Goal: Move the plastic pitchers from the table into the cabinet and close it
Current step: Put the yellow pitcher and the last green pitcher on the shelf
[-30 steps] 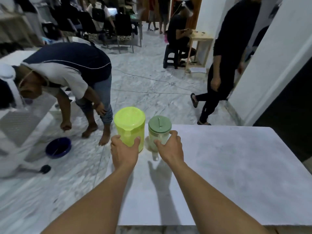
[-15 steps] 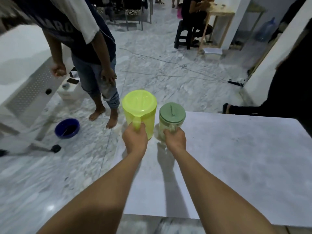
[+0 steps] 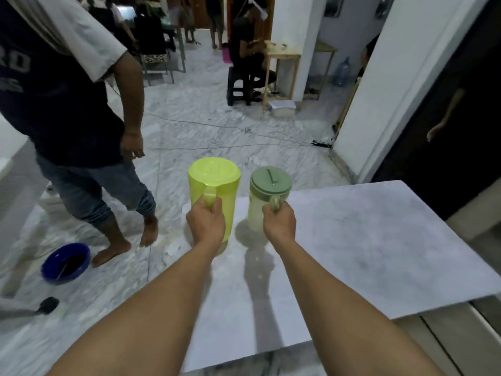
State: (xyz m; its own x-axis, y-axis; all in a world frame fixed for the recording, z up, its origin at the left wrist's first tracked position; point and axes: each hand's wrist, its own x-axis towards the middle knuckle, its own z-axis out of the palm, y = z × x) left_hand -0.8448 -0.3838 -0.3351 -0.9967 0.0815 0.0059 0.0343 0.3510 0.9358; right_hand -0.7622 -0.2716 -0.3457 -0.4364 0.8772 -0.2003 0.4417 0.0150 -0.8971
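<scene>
A bright yellow-green pitcher (image 3: 214,183) with a matching lid is at the far left corner of the white marble table (image 3: 366,240). My left hand (image 3: 206,223) is closed around its handle. Right beside it is a smaller clear pitcher with a dull green lid (image 3: 269,183), and my right hand (image 3: 279,225) grips its handle. Both pitchers are upright; whether they rest on the table or hang just above it I cannot tell. No cabinet shows clearly in this view.
A barefoot person in a dark shirt (image 3: 62,104) stands on the marble floor close to the table's left side. A blue bowl (image 3: 66,263) lies on the floor. A white wall corner (image 3: 379,90) and a dark doorway stand at right. Someone sits on a stool (image 3: 240,88) further back.
Both hands went from reaching beside the pitchers to closing on their handles. The view tilted up and shifted, and the person at left straightened up and stepped closer.
</scene>
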